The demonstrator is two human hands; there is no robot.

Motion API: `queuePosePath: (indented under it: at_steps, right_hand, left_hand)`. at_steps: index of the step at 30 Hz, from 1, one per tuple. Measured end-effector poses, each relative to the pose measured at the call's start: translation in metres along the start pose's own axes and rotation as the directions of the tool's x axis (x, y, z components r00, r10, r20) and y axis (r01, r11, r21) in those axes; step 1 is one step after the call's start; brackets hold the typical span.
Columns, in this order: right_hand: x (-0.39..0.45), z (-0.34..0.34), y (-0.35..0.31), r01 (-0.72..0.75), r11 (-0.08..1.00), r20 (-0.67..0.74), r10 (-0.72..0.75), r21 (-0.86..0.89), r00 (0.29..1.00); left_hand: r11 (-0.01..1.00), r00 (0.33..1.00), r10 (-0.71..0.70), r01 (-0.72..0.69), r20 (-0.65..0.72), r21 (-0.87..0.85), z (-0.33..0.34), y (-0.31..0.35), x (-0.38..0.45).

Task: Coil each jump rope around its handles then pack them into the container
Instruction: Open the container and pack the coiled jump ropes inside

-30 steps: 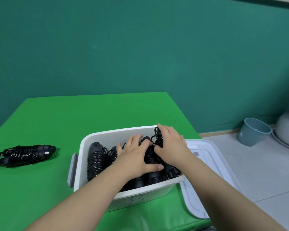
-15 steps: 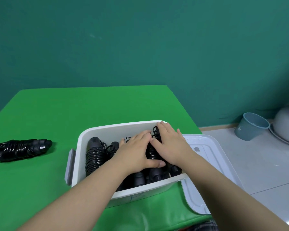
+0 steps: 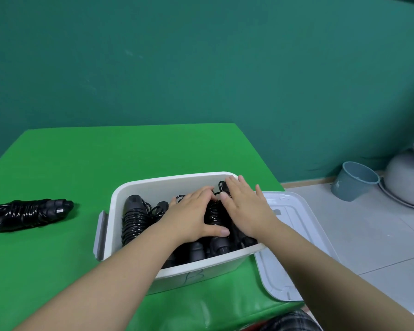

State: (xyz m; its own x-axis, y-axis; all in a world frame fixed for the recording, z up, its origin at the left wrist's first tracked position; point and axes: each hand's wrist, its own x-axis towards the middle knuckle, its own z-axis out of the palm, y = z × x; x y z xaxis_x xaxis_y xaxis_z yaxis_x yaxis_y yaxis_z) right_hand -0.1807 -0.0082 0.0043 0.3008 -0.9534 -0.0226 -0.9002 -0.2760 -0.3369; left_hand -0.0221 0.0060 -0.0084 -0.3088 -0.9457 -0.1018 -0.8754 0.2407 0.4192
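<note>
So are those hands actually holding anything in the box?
No grip shows. Both the left hand and right hand lie flat, pressing on the coiled jump ropes inside the white container.

bare forearms, no sleeves; plaid garment below.

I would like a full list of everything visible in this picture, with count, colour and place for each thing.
container: one, white, on the table near its right edge, open.
coiled jump ropes in the container: several, black, packed side by side; exact count hidden by the hands.
coiled jump rope on the table: one, black, left of the container, apart from it.
lid: one, white, lying right of the container, overhanging the table edge.
table: one, green cover.
bucket: one, blue-grey, on the floor at the wall, right.
round vessel: one, grey, right of the bucket, partly cut off.
wall: dark green.
left hand: flat on the ropes in the container.
right hand: flat on the ropes, beside the left.
</note>
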Motion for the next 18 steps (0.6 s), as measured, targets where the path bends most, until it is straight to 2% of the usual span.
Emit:
queuePosePath:
  at_steps: [1,3,5,7,11,15,18]
  right_hand:
    - [-0.003,-0.007,0.000,-0.007,0.983,-0.010,0.009,0.186,1.000]
    - [-0.008,-0.020,0.004,-0.048,0.867,-0.077,0.099,0.495,0.992]
    - [-0.006,-0.029,0.010,-0.064,0.831,-0.157,0.180,0.553,0.971]
    - [-0.001,-0.032,0.012,-0.052,0.872,-0.170,0.153,0.487,0.973]
    - [0.009,-0.010,0.006,-0.014,0.964,-0.095,0.040,0.265,0.995]
    - [0.015,0.011,0.003,-0.016,0.986,-0.140,0.040,0.168,0.989]
    - [0.015,0.016,0.001,-0.021,0.999,-0.123,0.018,-0.026,0.992]
  left_hand:
    - [1.000,1.000,-0.002,0.002,-0.002,-0.013,-0.001,-0.001,-0.001]
    - [0.999,1.000,-0.005,0.006,0.006,-0.037,-0.002,-0.001,-0.001]
    - [0.999,1.000,-0.009,0.010,0.011,-0.052,-0.002,0.000,-0.002]
    - [0.999,1.000,-0.012,0.013,0.018,-0.048,-0.002,0.000,-0.002]
    - [0.999,0.997,-0.045,0.043,0.059,0.034,-0.001,0.007,-0.002]
    - [0.989,0.987,-0.138,0.132,0.078,0.072,0.001,0.024,0.007]
    - [0.980,0.981,-0.185,0.180,0.050,0.090,0.008,0.031,0.015]
